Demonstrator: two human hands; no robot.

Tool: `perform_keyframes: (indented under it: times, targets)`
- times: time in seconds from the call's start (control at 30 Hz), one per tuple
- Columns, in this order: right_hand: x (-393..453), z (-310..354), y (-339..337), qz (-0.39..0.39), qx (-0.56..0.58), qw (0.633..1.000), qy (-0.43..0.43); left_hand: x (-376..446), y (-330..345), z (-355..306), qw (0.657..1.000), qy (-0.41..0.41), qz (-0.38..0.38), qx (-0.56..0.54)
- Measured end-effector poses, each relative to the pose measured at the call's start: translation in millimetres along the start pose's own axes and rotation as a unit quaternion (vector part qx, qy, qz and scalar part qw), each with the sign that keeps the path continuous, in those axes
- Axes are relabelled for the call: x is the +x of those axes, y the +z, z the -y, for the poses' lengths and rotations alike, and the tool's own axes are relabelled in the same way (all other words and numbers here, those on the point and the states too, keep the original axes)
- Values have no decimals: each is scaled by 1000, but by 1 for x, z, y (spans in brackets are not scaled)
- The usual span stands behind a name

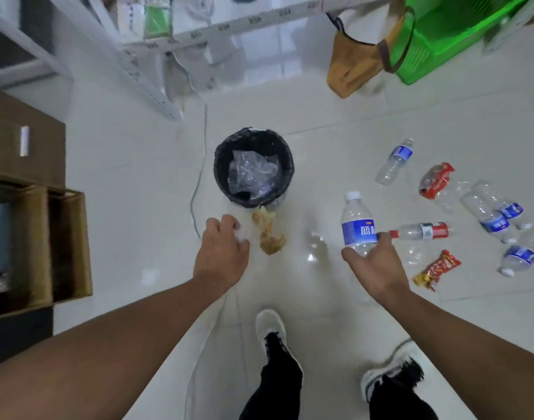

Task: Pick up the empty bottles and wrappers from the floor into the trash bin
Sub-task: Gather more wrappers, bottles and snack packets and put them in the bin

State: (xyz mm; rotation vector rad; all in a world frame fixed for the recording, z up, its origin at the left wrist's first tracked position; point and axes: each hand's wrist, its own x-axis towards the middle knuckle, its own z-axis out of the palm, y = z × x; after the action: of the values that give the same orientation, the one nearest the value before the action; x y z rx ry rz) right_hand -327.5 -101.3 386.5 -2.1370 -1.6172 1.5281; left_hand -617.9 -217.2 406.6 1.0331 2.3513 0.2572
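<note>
The black-lined trash bin (285, 153) stands on the white tiled floor ahead of me, with crumpled clear plastic inside. Just in front of it, my left hand (221, 253) is curled on a clear wrapper (268, 234) with yellow-brown bits in it; the grip is blurred. An upright blue-label bottle (358, 225) with a white cap is gripped at its base by my right hand (377, 268). To the right on the floor lie another blue-label bottle (396, 160), a red-label bottle (420, 231), a crushed red-label bottle (435, 180), several more bottles (496, 216) and a red snack wrapper (438, 269).
Cardboard boxes (26, 140) and an open crate (38, 247) line the left side. A white shelf frame (144, 77), a brown bag (356, 65) and a green basket (459, 34) are behind the bin. A thin cable (199, 177) runs past its left. My shoes (271, 328) are below.
</note>
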Motion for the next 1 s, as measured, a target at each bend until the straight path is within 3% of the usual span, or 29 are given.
perform_keyframes:
  times: [0.13, 0.4, 0.57, 0.73, 1.0]
  targets:
    - [8, 62, 30, 12, 26, 1000, -2, 37, -43, 17, 1000, -10, -19, -9]
    - [59, 133, 37, 72, -44, 996, -34, 103, -67, -10, 991, -112, -25, -72]
    - [120, 153, 34, 111, -82, 989, -49, 159, -29, -13, 991, -95, -25, -90]
    - [147, 148, 38, 127, -132, 982, -46, 211, 2, -3, 993, -73, 84, -47]
    - [135, 164, 70, 111, -114, 987, 2, 231, -37, 6, 993, 5, 98, -70]
